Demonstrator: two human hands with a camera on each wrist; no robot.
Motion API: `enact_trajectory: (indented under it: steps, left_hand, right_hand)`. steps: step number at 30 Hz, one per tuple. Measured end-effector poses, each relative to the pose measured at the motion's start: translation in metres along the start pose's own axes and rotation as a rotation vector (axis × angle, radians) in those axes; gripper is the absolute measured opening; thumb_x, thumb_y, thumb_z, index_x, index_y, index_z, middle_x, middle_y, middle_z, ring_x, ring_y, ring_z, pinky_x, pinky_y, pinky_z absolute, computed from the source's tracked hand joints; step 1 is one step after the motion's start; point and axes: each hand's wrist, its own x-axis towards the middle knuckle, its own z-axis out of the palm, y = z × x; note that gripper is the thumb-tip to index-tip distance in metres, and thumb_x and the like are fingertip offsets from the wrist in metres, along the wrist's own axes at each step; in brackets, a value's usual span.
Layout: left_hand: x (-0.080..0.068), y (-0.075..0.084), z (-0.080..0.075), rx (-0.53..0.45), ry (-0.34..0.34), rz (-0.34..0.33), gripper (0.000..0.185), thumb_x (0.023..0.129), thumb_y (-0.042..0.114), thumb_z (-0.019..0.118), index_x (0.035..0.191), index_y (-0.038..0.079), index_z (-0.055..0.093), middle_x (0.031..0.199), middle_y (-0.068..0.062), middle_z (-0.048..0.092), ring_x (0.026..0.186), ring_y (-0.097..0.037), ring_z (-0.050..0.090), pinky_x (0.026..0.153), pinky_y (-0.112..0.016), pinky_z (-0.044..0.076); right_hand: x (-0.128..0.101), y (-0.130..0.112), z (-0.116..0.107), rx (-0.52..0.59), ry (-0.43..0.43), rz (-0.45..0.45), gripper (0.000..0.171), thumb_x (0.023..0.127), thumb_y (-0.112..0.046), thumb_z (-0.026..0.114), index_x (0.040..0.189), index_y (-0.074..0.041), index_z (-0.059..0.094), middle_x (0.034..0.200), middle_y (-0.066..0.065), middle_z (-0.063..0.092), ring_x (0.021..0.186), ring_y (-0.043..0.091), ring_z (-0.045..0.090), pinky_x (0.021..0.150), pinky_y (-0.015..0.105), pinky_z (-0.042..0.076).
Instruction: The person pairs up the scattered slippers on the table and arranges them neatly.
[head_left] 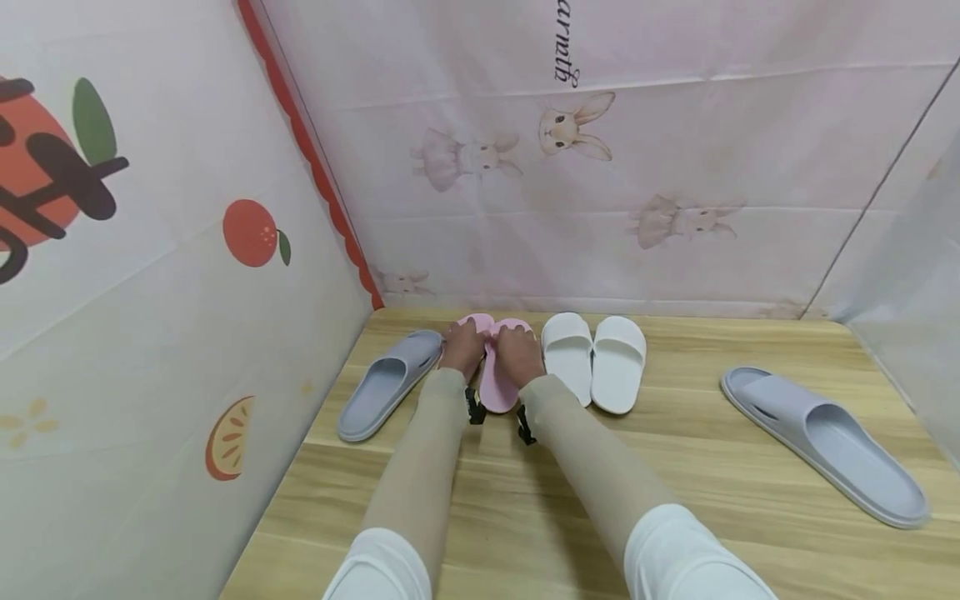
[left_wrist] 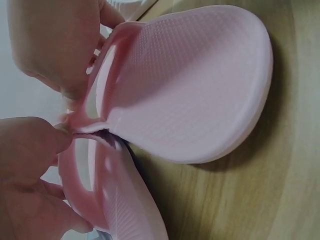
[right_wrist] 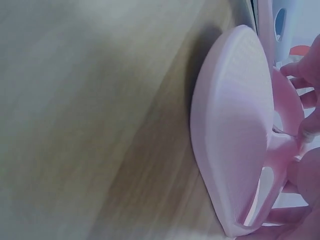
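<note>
A pair of pink slippers stands side by side near the back wall. My left hand (head_left: pixel 465 346) grips the strap of the left pink slipper (left_wrist: pixel 132 200), which is mostly covered by that hand in the head view. On the other one, the right pink slipper (head_left: pixel 497 387), my right hand (head_left: pixel 520 354) holds the strap with curled fingers. The two straps meet between the hands in the left wrist view. There the sole of the right pink slipper shows a textured footbed and a shadow on the wood beneath its heel.
A grey slipper (head_left: pixel 386 387) lies angled left of the pink pair. White slippers, one left (head_left: pixel 567 358) and one right (head_left: pixel 619 371), sit just to the right. Another grey slipper (head_left: pixel 825 442) lies far right on the wooden floor (head_left: pixel 697 400). Printed cloth walls (head_left: pixel 675 150) enclose it.
</note>
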Motion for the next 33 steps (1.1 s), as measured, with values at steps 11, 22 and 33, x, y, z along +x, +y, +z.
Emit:
enact_trajectory:
  steps: [11, 22, 33]
  left_hand:
    - [0.003, -0.004, 0.005, -0.023, -0.014, 0.001, 0.064, 0.105, 0.041, 0.047, 0.157, 0.008, 0.032, 0.157, -0.028, 0.034, 0.141, -0.051, 0.033, 0.115, -0.063, 0.027]
    - [0.000, -0.019, -0.006, -0.128, 0.018, 0.039, 0.074, 0.102, 0.048, 0.047, 0.160, 0.010, 0.022, 0.157, -0.031, 0.030, 0.145, -0.051, 0.027, 0.113, -0.064, 0.030]
    - [0.002, -0.048, -0.032, 0.085, 0.103, 0.051, 0.060, 0.104, 0.044, 0.045, 0.155, 0.016, 0.034, 0.150, -0.024, 0.041, 0.140, -0.046, 0.034, 0.110, -0.067, 0.030]
  right_hand:
    - [0.002, 0.009, -0.001, 0.081, 0.044, 0.017, 0.035, 0.102, -0.033, 0.060, 0.100, 0.000, 0.070, 0.096, 0.022, 0.070, 0.096, 0.040, 0.065, 0.086, 0.052, 0.053]
    - [0.000, 0.015, 0.002, 0.155, 0.056, -0.021, 0.034, 0.101, -0.031, 0.060, 0.099, 0.002, 0.068, 0.106, 0.025, 0.063, 0.104, 0.041, 0.059, 0.094, 0.052, 0.048]
    - [0.007, 0.041, -0.016, 0.174, 0.032, -0.117, 0.044, 0.105, -0.032, 0.044, 0.134, -0.004, 0.062, 0.149, 0.024, 0.048, 0.142, 0.039, 0.040, 0.117, 0.056, 0.027]
